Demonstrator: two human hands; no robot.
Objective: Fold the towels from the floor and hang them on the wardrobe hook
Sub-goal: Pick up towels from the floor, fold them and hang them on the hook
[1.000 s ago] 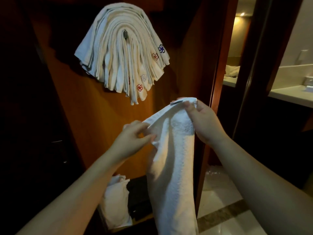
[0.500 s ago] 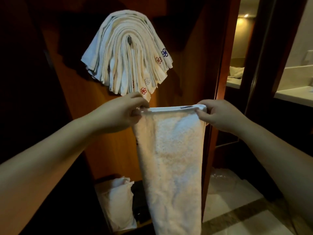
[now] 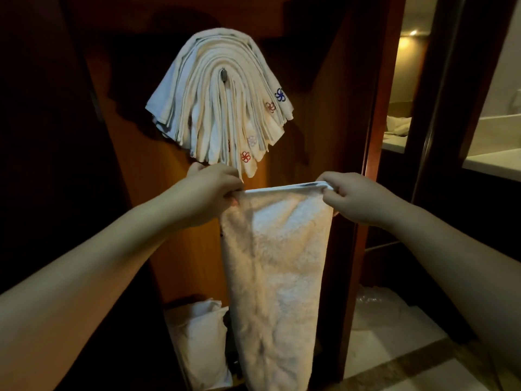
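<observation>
A thick fan of folded towels (image 3: 220, 100) already hangs over the wardrobe hook (image 3: 223, 76). Just below it, the left hand (image 3: 210, 190) and right hand (image 3: 353, 197) each pinch a top corner of a white terry towel (image 3: 275, 266), which hangs lengthwise, apparently folded but not yet hung. More white cloth (image 3: 201, 338) lies low inside the wardrobe, likely still to do.

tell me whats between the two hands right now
In the head view, the top edge of the white towel spans the gap, pinched at one corner by the left hand and at the other by the right hand. Nothing else lies between them.
</observation>
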